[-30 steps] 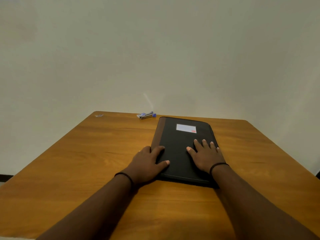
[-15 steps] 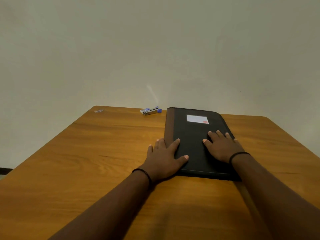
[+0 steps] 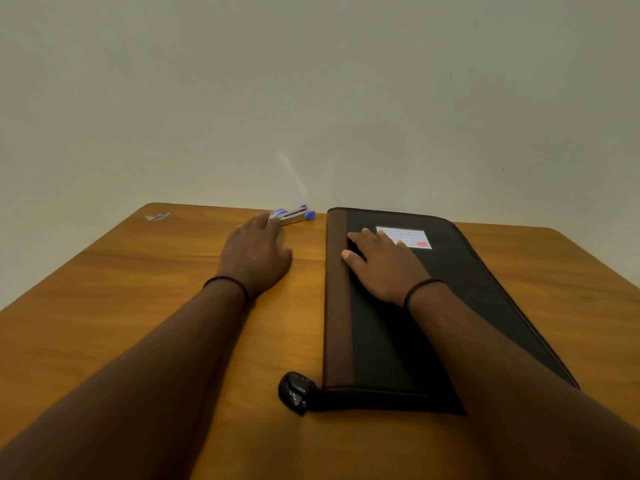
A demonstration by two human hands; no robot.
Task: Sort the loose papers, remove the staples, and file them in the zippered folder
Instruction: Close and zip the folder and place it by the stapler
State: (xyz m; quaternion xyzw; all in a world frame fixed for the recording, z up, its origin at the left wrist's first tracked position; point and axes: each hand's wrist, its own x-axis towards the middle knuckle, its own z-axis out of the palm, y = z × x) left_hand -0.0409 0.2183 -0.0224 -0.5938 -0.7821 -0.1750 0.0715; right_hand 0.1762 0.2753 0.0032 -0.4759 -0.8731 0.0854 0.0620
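A black zippered folder (image 3: 450, 306) with a brown spine strip and a white label (image 3: 405, 235) lies closed on the wooden table (image 3: 156, 306). Its zip pull (image 3: 294, 393) sticks out at the near left corner. My right hand (image 3: 384, 261) rests flat on the folder's far half, fingers straight, partly over the label. My left hand (image 3: 256, 254) stretches across the bare table to the blue and silver stapler (image 3: 294, 215) at the far edge, its fingertips touching the stapler's near end. No loose papers are in sight.
A small pile of removed staples or scraps (image 3: 157, 216) lies at the table's far left corner. A plain wall stands right behind the table's far edge. Bare wood stretches left of the folder and along the right side.
My left hand has left the folder's near left corner and reached forward to the stapler. My right hand slid farther up the folder. The camera moved closer, so the zip pull now shows.
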